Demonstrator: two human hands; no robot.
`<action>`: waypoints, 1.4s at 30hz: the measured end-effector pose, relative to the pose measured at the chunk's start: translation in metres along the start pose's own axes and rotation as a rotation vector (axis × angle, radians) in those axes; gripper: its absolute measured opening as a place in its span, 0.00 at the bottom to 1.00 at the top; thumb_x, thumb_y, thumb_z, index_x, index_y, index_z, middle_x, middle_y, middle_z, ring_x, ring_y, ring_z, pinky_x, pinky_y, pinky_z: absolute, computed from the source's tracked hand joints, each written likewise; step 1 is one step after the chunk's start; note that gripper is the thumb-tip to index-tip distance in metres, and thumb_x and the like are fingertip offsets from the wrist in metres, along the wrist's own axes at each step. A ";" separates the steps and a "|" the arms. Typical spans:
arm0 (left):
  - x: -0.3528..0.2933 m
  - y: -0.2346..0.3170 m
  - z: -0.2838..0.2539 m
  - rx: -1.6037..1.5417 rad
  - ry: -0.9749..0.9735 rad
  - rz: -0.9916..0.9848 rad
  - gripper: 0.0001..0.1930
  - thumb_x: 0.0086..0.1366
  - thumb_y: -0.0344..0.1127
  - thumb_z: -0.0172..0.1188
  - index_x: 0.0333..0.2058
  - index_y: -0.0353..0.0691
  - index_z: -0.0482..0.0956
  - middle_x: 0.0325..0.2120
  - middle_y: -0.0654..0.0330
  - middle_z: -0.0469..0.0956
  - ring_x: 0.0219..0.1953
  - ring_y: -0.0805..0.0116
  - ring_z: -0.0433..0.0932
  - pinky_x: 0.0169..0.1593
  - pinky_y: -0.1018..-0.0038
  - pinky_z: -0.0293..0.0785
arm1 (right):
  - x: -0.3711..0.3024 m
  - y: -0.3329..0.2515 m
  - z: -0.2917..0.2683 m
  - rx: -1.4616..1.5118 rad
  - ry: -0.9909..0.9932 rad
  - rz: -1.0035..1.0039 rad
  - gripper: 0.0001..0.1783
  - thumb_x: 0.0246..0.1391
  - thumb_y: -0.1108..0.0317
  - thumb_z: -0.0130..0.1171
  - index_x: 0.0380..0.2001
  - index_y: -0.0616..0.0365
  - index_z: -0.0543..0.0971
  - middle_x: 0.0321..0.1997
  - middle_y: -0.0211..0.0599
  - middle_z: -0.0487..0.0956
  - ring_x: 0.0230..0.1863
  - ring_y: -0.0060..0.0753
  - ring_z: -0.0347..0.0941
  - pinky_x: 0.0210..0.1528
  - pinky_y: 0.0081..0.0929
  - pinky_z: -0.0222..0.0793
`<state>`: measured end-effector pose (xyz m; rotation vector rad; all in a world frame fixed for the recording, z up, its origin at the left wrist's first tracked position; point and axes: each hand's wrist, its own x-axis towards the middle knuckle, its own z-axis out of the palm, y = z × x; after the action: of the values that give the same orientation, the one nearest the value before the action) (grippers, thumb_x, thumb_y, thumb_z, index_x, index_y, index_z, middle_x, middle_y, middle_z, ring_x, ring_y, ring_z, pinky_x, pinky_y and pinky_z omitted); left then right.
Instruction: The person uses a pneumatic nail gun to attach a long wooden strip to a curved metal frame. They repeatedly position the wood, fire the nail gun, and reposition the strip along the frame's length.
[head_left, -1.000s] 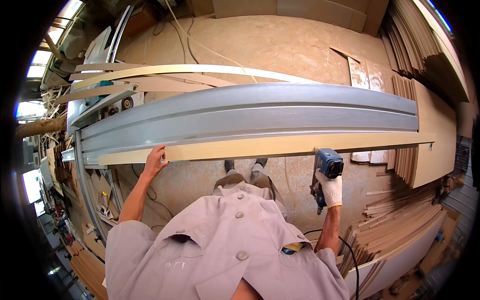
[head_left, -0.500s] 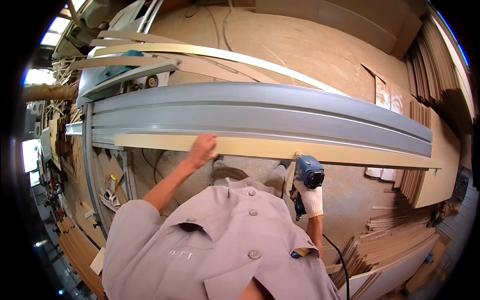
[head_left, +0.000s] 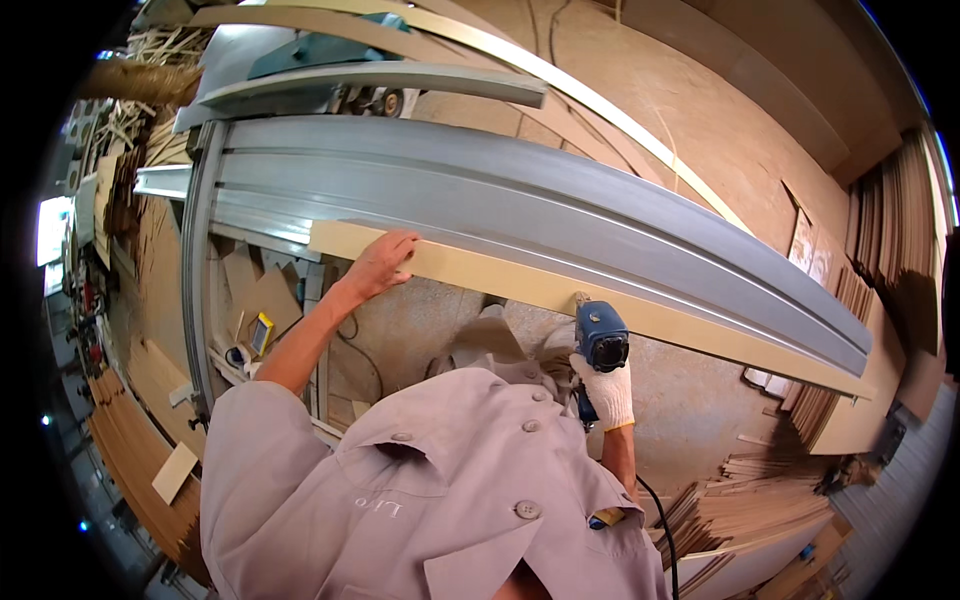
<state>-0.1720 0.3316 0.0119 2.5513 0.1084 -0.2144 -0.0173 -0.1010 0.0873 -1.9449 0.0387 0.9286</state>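
Pressing pale strip [head_left: 560,295] under left hand [head_left: 382,265]

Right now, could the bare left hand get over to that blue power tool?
Probably yes: the left hand rests on the pale strip, and nothing blocks the way to the blue tool.

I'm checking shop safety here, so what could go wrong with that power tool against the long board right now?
The bare left hand presses the pale long board on the same edge the blue power tool meets; a slip might bring them together. The tool's black cord hangs by the person's body and could snag. The board rests on a grey metal rail, held by one hand, so it may shift.
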 end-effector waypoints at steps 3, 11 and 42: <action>-0.002 -0.001 -0.011 0.013 0.062 0.091 0.21 0.47 0.24 0.70 0.39 0.34 0.72 0.54 0.48 0.76 0.58 0.46 0.74 0.61 0.59 0.73 | 0.000 -0.023 0.035 -0.011 -0.030 -0.024 0.10 0.51 0.67 0.70 0.31 0.63 0.82 0.23 0.35 0.82 0.24 0.28 0.79 0.31 0.33 0.75; -0.001 0.005 -0.012 -0.041 0.026 0.058 0.20 0.49 0.24 0.71 0.40 0.33 0.73 0.57 0.48 0.75 0.60 0.45 0.73 0.64 0.58 0.72 | 0.000 -0.028 0.064 0.020 -0.031 0.025 0.10 0.52 0.66 0.69 0.32 0.63 0.82 0.23 0.35 0.82 0.23 0.26 0.79 0.29 0.31 0.75; 0.005 0.011 -0.015 0.071 -0.027 -0.062 0.20 0.47 0.23 0.74 0.38 0.34 0.74 0.56 0.51 0.78 0.58 0.48 0.76 0.60 0.60 0.76 | -0.004 0.018 -0.076 -0.035 0.154 -0.011 0.14 0.50 0.65 0.74 0.35 0.63 0.83 0.30 0.40 0.86 0.33 0.31 0.83 0.40 0.32 0.77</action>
<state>-0.1637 0.3311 0.0296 2.6170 0.1728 -0.2820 0.0178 -0.1706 0.0964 -2.0438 0.1017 0.7758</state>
